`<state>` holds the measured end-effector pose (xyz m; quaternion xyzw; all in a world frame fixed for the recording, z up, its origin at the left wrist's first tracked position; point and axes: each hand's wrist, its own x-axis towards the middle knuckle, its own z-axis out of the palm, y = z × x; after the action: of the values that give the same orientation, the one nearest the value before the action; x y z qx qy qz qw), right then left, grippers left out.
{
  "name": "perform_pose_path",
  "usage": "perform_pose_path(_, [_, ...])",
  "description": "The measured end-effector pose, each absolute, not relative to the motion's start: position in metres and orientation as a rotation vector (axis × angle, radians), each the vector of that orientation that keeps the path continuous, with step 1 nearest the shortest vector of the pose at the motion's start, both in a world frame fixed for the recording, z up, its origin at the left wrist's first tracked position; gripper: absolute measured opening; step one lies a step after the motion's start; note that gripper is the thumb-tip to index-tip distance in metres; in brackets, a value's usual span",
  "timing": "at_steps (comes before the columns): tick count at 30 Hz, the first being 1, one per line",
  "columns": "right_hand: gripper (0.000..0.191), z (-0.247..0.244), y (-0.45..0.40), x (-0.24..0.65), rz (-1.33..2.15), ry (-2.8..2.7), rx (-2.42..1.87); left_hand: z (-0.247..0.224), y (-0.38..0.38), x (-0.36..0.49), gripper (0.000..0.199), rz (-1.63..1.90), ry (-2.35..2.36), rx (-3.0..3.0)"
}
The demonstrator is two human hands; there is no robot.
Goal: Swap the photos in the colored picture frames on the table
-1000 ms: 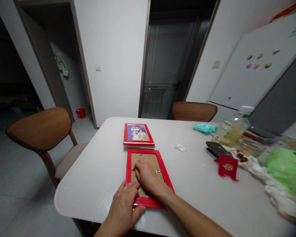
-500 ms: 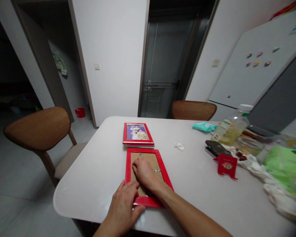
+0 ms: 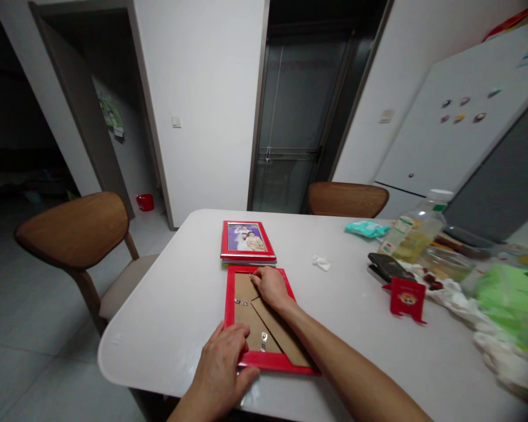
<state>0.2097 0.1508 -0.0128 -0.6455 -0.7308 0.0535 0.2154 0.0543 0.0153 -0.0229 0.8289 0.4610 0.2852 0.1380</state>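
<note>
A red picture frame (image 3: 231, 293) lies face down on the table, showing its brown backing board (image 3: 244, 319) and stand leg (image 3: 275, 331). My left hand (image 3: 224, 357) grips the near left corner, thumb at the near edge and fingers on top. At the far edge, the closed fingertips of my right hand (image 3: 270, 287) are on a small metal clip, mostly hidden by them. Other metal clips show at the left side (image 3: 241, 302) and near edge (image 3: 264, 341). Just beyond, a second red picture frame (image 3: 247, 237) lies face up with a photo in it, on top of something thin.
A crumpled tissue (image 3: 321, 262) lies right of the frames. Farther right are a red card stand (image 3: 407, 300), a dark phone (image 3: 389, 266), a plastic bottle (image 3: 416, 228), a teal packet (image 3: 367, 228) and a green packet (image 3: 510, 296). Wooden chairs (image 3: 77, 234) stand around the white table (image 3: 167, 316).
My right hand has moved from the left-side clip to the far-edge clip. The left clip and stand leg are now uncovered. My left hand stays on the near corner.
</note>
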Motion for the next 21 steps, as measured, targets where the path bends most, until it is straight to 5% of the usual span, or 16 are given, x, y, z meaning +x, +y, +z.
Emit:
perform_pose_path(17, [0.022, 0.004, 0.134, 0.24, 0.203, -1.931, -1.7, -0.018, 0.014, 0.058, 0.038, 0.796, 1.375, 2.347])
perform_pose_path(21, [0.03, 0.001, 0.106, 0.281, 0.519, -1.44, -1.613, -0.015, 0.012, 0.055, 0.043, 0.925, 1.343, 2.233])
